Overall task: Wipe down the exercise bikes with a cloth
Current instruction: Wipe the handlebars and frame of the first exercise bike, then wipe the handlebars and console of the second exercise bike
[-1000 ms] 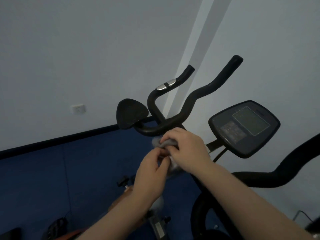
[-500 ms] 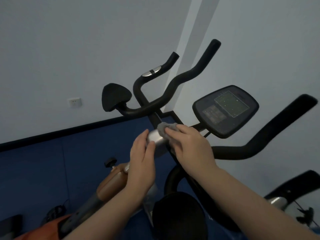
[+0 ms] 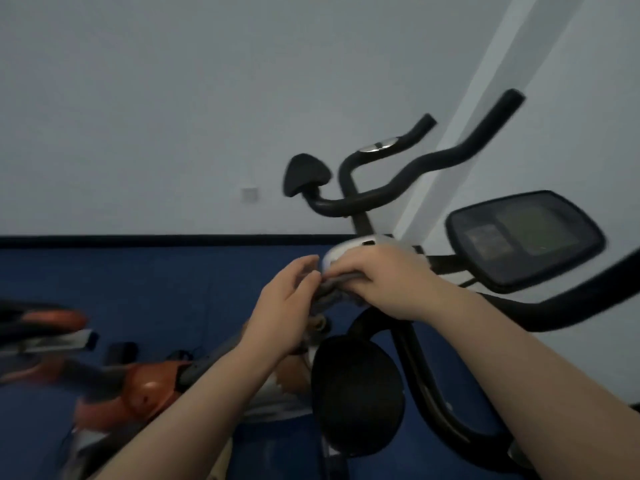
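An exercise bike with black handlebars point(image 3: 408, 181) and a silver stem housing point(image 3: 360, 244) stands in front of me. My right hand point(image 3: 384, 277) presses a grey cloth point(image 3: 334, 289) against the silver housing, fingers curled over the cloth. My left hand point(image 3: 287, 306) sits just left of it, fingers touching the cloth's lower edge; whether it grips the cloth is unclear. A dark console screen point(image 3: 523, 237) is mounted to the right. The black saddle point(image 3: 356, 393) is below my hands.
An orange and grey bike frame point(image 3: 145, 386) lies low at the left over blue floor point(image 3: 138, 289). A second black handlebar point(image 3: 571, 306) reaches in from the right. A pale wall with a socket point(image 3: 250, 194) rises behind.
My view swung left and down, so the bike shifted right. Both hands dropped slightly along the silver housing, the right still pressing the cloth. The image is blurred by motion.
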Action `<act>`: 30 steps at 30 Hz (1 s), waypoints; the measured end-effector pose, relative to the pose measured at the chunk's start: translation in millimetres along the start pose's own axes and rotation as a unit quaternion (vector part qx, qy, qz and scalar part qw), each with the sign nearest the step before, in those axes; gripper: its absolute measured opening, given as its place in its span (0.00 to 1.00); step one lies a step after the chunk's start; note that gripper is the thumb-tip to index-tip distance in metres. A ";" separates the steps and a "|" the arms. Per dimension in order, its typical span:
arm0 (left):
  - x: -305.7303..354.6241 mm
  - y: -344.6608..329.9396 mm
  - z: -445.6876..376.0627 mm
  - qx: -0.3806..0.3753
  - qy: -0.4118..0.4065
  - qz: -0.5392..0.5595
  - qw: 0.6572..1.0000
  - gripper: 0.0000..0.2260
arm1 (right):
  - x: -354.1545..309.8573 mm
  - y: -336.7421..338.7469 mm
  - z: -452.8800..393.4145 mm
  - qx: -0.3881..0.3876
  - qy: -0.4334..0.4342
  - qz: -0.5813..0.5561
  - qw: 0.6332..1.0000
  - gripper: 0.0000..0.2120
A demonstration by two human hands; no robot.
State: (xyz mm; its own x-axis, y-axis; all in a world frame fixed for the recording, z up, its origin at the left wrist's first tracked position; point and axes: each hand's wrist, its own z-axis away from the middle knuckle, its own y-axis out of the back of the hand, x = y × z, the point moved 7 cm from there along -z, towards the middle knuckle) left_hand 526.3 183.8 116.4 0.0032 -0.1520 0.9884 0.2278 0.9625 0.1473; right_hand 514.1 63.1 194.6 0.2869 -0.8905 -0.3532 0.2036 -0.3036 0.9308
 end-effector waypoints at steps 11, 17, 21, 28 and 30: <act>-60.8 211.0 133.3 0.254 0.110 -0.106 0.955 0.12 | -132.4 -79.3 -58.6 -0.049 0.102 -0.050 0.992 0.09; -86.4 293.1 240.1 0.322 0.145 -0.123 0.927 0.13 | -247.0 -144.8 -46.6 -0.074 0.147 -0.032 0.986 0.09; -105.9 349.8 334.9 0.320 0.185 -0.160 0.915 0.15 | -340.6 -200.4 -17.4 -0.093 0.169 -0.053 0.980 0.09; -135.7 455.6 489.7 0.400 0.229 -0.163 0.872 0.14 | -478.5 -289.8 40.1 -0.116 0.212 -0.117 0.963 0.10; -145.4 468.8 514.0 0.401 0.241 -0.155 0.870 0.14 | -502.9 -304.2 49.9 -0.119 0.215 -0.130 0.961 0.09</act>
State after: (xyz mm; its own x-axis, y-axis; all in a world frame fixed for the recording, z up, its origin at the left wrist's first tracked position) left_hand 132.1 772.6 61.1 0.5139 -0.3233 0.7946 -0.4613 0.6767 0.5737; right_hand 261.2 586.4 93.8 0.5467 -0.5574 -0.6249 0.5149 -0.3647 0.7758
